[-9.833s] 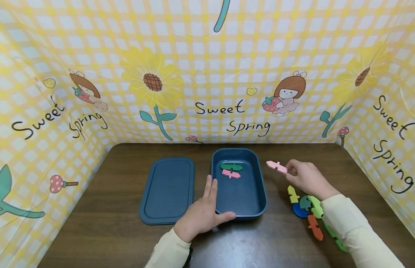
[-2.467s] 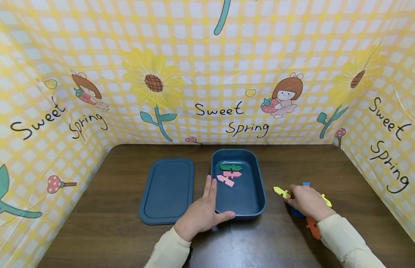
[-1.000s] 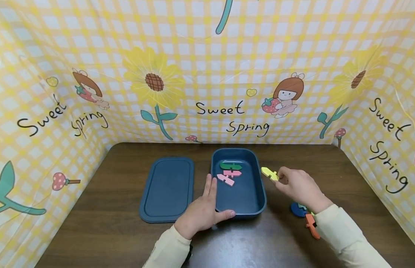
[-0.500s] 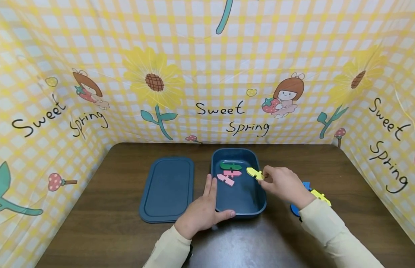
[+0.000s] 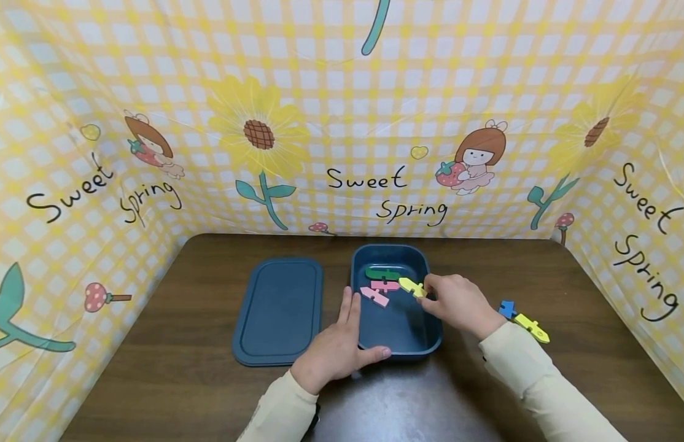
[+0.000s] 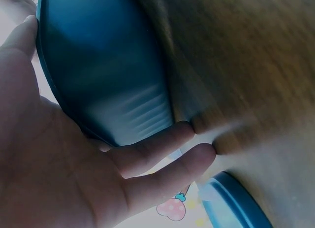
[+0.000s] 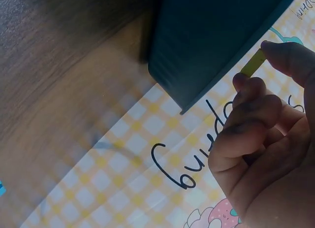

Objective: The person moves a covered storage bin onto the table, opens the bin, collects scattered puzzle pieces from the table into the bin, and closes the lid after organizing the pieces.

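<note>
My right hand (image 5: pixel 458 302) pinches a flat yellow pointed puzzle piece (image 5: pixel 411 286) between thumb and fingertips, over the right part of a dark blue box (image 5: pixel 400 334). In the right wrist view the edge of the yellow piece (image 7: pixel 253 63) shows between thumb and index finger. A green piece (image 5: pixel 382 274), a pink piece (image 5: pixel 385 286) and another pink piece (image 5: pixel 374 297) lie inside the box. My left hand (image 5: pixel 333 348) rests along the box's left side with straight fingers, thumb by the front rim. In the left wrist view, two fingers (image 6: pixel 167 176) stretch past the box wall (image 6: pixel 110 75).
A dark blue lid (image 5: pixel 278 313) lies flat on the brown table (image 5: pixel 171 344), left of the box. Right of the box are a blue piece (image 5: pixel 506 308) and a yellow piece (image 5: pixel 531 328); my right sleeve (image 5: pixel 521 362) covers the area beside them. Patterned cloth (image 5: pixel 358 123) walls the table.
My right hand has carried the yellow piece leftward from the pile to over the box. The pink piece it held earlier now lies inside. The left hand has stayed put.
</note>
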Demonstrator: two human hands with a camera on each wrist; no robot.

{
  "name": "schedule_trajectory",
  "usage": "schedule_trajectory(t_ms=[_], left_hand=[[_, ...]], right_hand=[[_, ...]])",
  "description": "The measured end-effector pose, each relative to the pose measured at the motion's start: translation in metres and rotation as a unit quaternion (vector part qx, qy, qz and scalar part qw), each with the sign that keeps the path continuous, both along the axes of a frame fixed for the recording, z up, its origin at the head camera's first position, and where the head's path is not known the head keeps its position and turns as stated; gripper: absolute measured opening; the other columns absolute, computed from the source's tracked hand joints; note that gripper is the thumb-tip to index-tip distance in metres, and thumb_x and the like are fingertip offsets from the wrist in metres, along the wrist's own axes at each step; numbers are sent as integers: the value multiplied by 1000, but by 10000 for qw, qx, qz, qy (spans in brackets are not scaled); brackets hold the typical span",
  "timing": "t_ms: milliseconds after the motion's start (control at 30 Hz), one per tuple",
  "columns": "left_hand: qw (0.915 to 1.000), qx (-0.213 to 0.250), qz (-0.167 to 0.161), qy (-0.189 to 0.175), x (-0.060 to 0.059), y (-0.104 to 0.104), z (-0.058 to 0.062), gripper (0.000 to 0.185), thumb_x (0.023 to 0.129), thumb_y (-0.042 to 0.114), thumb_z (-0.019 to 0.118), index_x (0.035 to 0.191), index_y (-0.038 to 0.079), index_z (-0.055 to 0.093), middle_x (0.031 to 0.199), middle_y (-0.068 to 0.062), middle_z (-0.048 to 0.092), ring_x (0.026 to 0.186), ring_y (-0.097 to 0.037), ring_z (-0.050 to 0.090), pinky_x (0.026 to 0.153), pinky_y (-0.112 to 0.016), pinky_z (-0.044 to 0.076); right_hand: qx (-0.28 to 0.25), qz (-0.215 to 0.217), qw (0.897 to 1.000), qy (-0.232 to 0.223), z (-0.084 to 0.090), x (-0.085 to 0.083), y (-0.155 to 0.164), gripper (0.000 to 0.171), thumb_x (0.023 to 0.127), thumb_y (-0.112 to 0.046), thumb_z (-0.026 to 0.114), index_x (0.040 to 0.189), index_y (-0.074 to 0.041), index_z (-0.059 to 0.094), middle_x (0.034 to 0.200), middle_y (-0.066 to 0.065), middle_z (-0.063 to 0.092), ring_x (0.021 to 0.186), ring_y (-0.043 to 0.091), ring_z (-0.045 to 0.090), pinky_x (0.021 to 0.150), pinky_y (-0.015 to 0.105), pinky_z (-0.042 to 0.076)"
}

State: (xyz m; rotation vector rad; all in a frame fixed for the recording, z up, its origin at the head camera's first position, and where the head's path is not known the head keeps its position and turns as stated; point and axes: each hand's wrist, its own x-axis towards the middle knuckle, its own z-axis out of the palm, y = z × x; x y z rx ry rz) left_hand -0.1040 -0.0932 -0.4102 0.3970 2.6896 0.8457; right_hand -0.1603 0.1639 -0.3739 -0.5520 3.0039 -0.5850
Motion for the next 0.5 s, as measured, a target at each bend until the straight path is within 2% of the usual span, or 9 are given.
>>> schedule_trajectory(t_ms=[500], left_hand=[[10000, 3, -35, -47, -2, -1, -1, 118, 85, 70, 66, 163, 9, 1, 168, -4, -15, 112, -38, 64, 84, -47, 54]], right_hand=[[170, 22, 9995, -261, -3, -5, -9, 22, 94, -26, 74, 103, -7, 70, 72, -1, 57, 59, 14, 53, 52, 28, 46]])
